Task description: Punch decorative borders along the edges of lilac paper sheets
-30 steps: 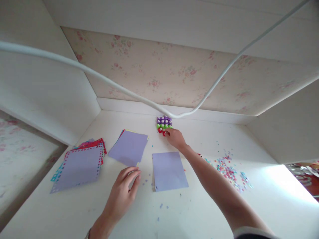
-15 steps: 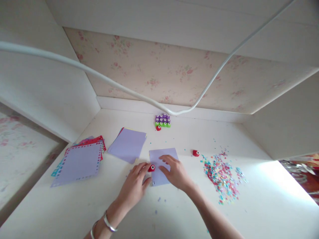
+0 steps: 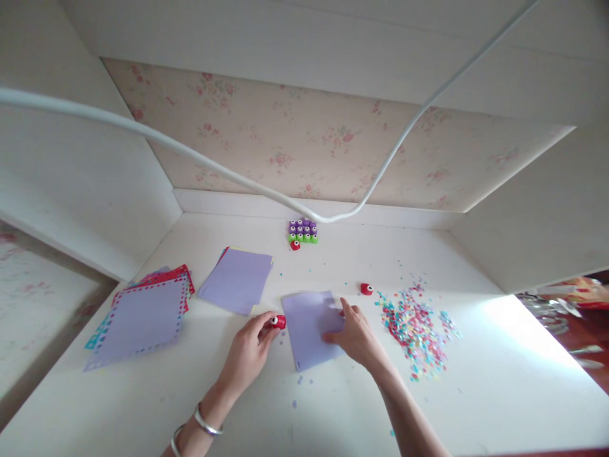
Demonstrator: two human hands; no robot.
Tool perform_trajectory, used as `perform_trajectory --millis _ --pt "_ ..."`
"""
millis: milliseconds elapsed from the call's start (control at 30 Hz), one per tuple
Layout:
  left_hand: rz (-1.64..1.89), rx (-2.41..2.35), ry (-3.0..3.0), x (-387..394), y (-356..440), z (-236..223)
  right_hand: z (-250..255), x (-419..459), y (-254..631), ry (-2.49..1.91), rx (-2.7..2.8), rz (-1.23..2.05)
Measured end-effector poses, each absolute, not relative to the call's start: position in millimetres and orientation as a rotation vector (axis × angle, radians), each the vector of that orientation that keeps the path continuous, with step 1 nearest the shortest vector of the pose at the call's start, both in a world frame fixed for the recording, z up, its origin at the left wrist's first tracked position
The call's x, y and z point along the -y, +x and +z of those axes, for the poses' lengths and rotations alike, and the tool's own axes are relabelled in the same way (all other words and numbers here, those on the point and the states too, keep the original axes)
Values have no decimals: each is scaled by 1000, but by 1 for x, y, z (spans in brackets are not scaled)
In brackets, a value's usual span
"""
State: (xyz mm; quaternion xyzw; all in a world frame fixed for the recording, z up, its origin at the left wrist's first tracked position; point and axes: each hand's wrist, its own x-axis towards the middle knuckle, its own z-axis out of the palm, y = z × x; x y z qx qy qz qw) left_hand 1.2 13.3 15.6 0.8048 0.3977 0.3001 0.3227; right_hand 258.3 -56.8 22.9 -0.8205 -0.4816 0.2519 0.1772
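Observation:
Between the thumb and fingers of my left hand (image 3: 251, 343) is a small red paper punch (image 3: 278, 322) with a white and black dot on top. It is just left of a lilac sheet of paper (image 3: 309, 339), apart from its edge. My right hand (image 3: 354, 333) grips the sheet at its right side, the thumb lying on top and the fingers at the edge. A few tiny punched lilac bits (image 3: 294, 404) lie on the table near the sheet's lower left corner.
Left stand a lilac paper stack (image 3: 238, 279) and a pile of sheets with punched borders (image 3: 145, 317). Purple and green punches (image 3: 303, 230) are grouped at the back, one red punch (image 3: 295, 245) before them. Another red punch (image 3: 366, 289) sits near scattered confetti (image 3: 413, 330). A white cable (image 3: 266, 186) hangs across.
My left hand has drawn the red punch leftward, off the sheet's edge. My right hand has moved to the sheet's right side, and the sheet has turned slightly. The view has shifted a little.

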Motion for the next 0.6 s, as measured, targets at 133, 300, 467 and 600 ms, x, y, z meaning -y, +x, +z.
perform_trajectory --millis 133,300,467,600 --pt "793 -1051 2068 -12 -3 16 19 61 267 -2255 1280 732" --pt "790 -1044 2065 -12 -2 11 25 75 272 -1916 926 924" --pt "770 -1026 2120 -11 1 10 41 86 265 -1526 671 1204" --pt "763 -1013 2166 -11 2 12 43 84 252 -1463 634 1270"
